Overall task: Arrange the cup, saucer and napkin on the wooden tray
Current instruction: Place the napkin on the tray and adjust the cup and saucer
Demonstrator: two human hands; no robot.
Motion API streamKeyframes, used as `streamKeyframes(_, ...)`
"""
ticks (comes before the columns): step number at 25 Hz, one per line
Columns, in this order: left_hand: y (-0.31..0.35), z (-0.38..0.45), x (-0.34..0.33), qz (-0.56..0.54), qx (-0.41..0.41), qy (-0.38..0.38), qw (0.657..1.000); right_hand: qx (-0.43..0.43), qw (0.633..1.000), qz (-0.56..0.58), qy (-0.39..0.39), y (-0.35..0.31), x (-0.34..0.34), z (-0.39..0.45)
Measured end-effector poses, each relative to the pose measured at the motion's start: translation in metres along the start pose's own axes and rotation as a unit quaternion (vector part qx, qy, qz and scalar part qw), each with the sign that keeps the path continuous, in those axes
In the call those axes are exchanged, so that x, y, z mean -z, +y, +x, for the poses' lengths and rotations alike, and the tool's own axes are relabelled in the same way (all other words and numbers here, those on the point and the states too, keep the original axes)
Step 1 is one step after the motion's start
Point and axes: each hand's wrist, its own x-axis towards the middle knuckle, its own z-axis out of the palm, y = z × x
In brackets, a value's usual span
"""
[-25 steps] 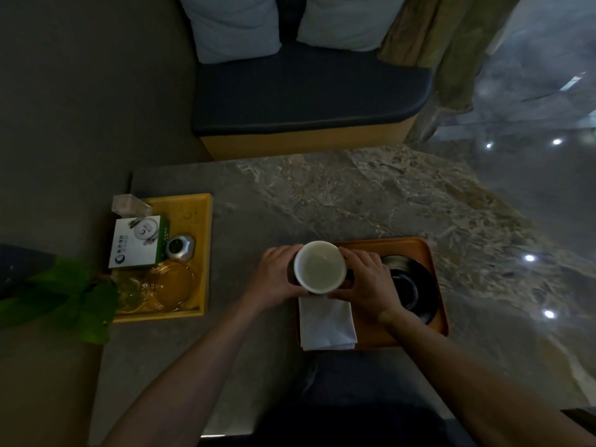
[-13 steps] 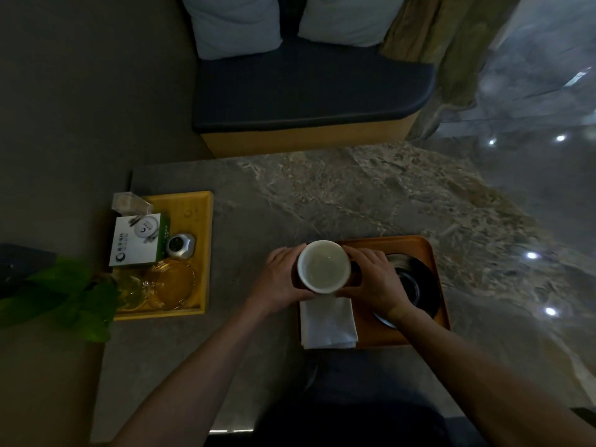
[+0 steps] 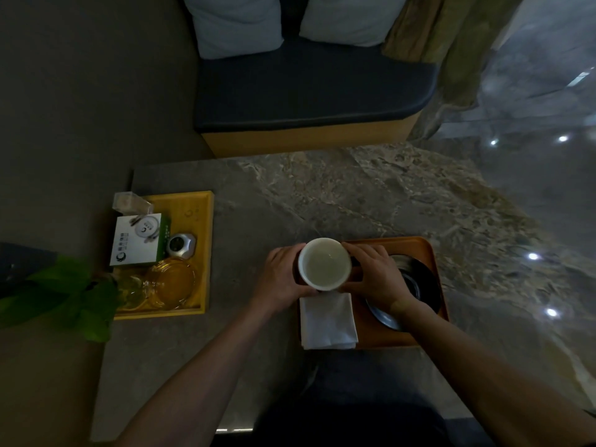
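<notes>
over the left end of the wooden tray (image 3: 429, 253) both hands are wrapped around the cup (image 3: 324, 264), left hand (image 3: 280, 279) on one side and right hand (image 3: 374, 277) on the other, each gripping the cup wall. can't tell if the cup is touching the tray or held just above it, lighting's pretty dim. the napkin (image 3: 327, 321) is folded and lying at the near left end of the tray, right below the cup. the dark saucer (image 3: 419, 285) sits on the right part of the tray, partly hidden under the right wrist. so i'd say we're mid cup placement. next bit probably means carrying the cup right and lowering it level onto the middle of the saucer without clipping its rim, then letting go. the yellow tray (image 3: 196, 253) of bits on the desk (image 3: 322, 195) sits well apart.
</notes>
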Motion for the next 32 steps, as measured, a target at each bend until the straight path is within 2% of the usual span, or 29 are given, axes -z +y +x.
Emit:
streamKeyframes(16, -0.005, -0.002, -0.002, -0.003, -0.001, -0.005, 1.0, -0.02, 1.0, -0.002, -0.013, -0.004, 0.001, -0.003)
streamKeyframes(20, -0.012, -0.01, -0.008, -0.002, 0.062, -0.017, 0.998, -0.082, 0.997, 0.005, 0.001, -0.004, -0.001, -0.013)
streamKeyframes(24, -0.022, -0.037, -0.018, -0.009, 0.147, -0.04, 0.988, -0.146, 0.988, -0.054, 0.0, 0.009, -0.008, -0.049)
streamKeyframes(28, -0.02, -0.066, -0.028, -0.026, 0.152, -0.039, 0.987, -0.114, 0.988, -0.107, -0.01, 0.021, -0.013, -0.079)
streamKeyframes(32, -0.004, -0.092, -0.041, -0.035, 0.114, 0.01, 0.993, -0.055, 0.987, -0.151, -0.019, 0.034, -0.009, -0.1)
